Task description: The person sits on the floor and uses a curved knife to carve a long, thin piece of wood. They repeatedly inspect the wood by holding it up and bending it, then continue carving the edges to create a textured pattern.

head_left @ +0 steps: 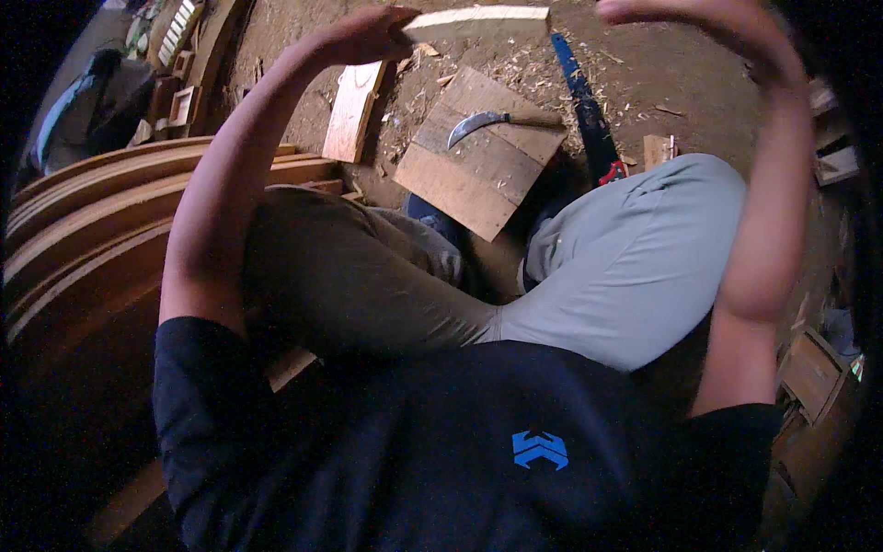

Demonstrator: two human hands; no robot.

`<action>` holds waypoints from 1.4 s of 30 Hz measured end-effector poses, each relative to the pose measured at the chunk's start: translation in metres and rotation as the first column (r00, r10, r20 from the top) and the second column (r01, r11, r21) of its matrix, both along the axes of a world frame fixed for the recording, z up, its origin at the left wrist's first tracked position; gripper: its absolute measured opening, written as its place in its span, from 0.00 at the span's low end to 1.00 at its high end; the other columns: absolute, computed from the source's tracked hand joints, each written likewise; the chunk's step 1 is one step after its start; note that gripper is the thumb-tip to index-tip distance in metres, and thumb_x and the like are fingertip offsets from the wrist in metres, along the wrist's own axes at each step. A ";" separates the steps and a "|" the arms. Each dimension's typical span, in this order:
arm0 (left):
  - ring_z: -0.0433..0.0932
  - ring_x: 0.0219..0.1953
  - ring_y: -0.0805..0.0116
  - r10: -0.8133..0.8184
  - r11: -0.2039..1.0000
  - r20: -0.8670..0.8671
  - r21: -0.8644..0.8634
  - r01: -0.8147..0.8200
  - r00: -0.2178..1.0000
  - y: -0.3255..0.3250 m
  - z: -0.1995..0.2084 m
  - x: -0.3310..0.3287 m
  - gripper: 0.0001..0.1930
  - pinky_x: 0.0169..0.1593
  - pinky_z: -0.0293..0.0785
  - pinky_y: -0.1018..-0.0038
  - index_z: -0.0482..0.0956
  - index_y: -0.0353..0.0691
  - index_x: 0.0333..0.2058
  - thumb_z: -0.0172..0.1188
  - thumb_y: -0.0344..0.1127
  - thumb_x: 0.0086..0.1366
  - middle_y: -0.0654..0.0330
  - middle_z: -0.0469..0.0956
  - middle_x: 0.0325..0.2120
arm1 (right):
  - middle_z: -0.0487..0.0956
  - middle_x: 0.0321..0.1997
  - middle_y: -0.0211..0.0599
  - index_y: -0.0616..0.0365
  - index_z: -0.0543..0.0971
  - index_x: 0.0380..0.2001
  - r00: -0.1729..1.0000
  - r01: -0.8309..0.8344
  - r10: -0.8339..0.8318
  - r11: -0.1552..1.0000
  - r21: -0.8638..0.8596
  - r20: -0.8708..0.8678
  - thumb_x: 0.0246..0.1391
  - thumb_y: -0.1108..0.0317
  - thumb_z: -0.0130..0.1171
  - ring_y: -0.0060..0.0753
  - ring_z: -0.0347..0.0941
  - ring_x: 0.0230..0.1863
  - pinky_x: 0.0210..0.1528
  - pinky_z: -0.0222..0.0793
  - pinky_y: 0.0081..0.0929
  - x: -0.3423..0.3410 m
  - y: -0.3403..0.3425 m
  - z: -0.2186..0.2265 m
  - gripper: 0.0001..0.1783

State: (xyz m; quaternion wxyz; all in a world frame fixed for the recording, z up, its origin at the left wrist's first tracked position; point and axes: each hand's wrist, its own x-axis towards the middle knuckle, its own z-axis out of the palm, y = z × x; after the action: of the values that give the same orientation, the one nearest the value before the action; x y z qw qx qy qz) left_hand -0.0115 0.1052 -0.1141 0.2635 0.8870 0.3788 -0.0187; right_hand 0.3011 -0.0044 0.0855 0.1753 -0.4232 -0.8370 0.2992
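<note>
My left hand grips one end of a pale piece of wood, held out near the top edge of the view. Off the other end of that wood, apart from it, my right hand reaches in with fingers stretched out; the top edge cuts part of it off. Below them a square wooden board lies between my feet. On it rests a knife with a curved blade and a wooden handle. To its right a handsaw with a dark blade and red handle points away from me.
A light plank lies left of the square board, with wood shavings over the dirt floor. Long curved-looking timbers are stacked by my left leg. Wooden frames stand at the far right. A small wood block is beside my right knee.
</note>
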 end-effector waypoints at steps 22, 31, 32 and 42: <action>0.73 0.39 0.70 -0.022 0.915 0.452 -0.350 0.199 0.892 -0.039 0.039 0.045 0.10 0.44 0.72 0.70 0.72 0.39 0.40 0.60 0.33 0.62 0.61 0.74 0.35 | 0.77 0.42 0.43 0.62 0.72 0.48 0.949 -0.094 0.171 0.955 0.282 -0.263 0.52 0.60 0.65 0.37 0.75 0.46 0.51 0.71 0.37 -0.041 0.034 -0.067 0.24; 0.74 0.45 0.70 0.120 0.925 0.513 -0.369 0.092 0.850 -0.031 0.030 0.049 0.17 0.48 0.72 0.70 0.69 0.41 0.44 0.64 0.30 0.59 0.61 0.74 0.39 | 0.77 0.41 0.43 0.59 0.70 0.51 0.906 0.014 0.140 0.933 0.359 -0.399 0.55 0.67 0.61 0.38 0.75 0.46 0.51 0.72 0.37 -0.044 0.047 -0.076 0.21; 0.74 0.46 0.70 0.085 0.930 0.523 -0.346 0.121 0.848 -0.028 0.029 0.050 0.18 0.49 0.72 0.69 0.69 0.41 0.45 0.65 0.30 0.58 0.61 0.74 0.39 | 0.77 0.40 0.43 0.59 0.71 0.51 0.910 0.026 0.134 0.925 0.378 -0.392 0.55 0.68 0.61 0.38 0.75 0.45 0.51 0.72 0.37 -0.045 0.048 -0.078 0.21; 0.74 0.43 0.68 0.111 0.965 0.454 -0.263 0.015 0.884 -0.029 0.029 0.056 0.17 0.47 0.72 0.69 0.72 0.40 0.41 0.68 0.33 0.56 0.61 0.74 0.38 | 0.79 0.39 0.45 0.60 0.76 0.46 0.900 0.087 0.136 0.875 0.477 -0.414 0.49 0.70 0.64 0.37 0.77 0.41 0.45 0.72 0.34 -0.052 0.055 -0.089 0.20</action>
State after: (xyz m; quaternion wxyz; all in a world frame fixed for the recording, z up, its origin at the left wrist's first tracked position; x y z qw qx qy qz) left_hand 0.0441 0.0761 -0.0854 0.4605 0.8137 0.3210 0.1513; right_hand 0.2492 0.0509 -0.0037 0.4539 -0.2772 -0.8297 0.1695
